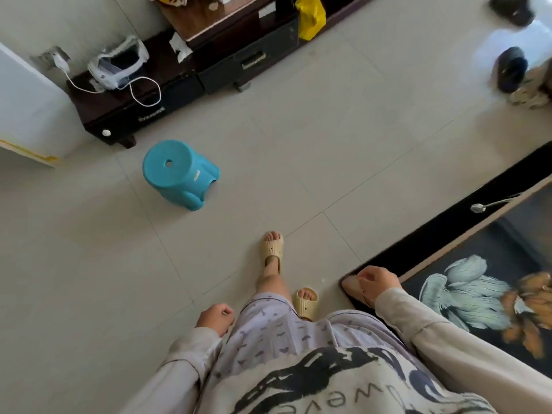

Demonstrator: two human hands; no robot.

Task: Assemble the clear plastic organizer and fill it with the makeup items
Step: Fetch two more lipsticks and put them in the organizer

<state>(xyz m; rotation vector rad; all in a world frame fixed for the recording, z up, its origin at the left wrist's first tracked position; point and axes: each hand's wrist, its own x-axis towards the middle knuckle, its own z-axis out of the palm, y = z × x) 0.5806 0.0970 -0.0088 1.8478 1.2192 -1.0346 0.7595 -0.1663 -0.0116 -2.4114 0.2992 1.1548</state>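
Note:
No clear organizer and no makeup items are in view. I am standing on a tiled floor in beige slippers. My left hand (214, 319) hangs by my hip with its fingers curled and nothing in it. My right hand (377, 282) is loosely closed at the corner of a dark table (448, 243) on my right; it holds nothing that I can see.
A teal plastic stool (179, 174) stands on the floor ahead to the left. A low dark cabinet (185, 82) runs along the far wall, with a white charger cable and a yellow bag (310, 17). A white appliance (27, 112) stands far left. Shoes lie far right.

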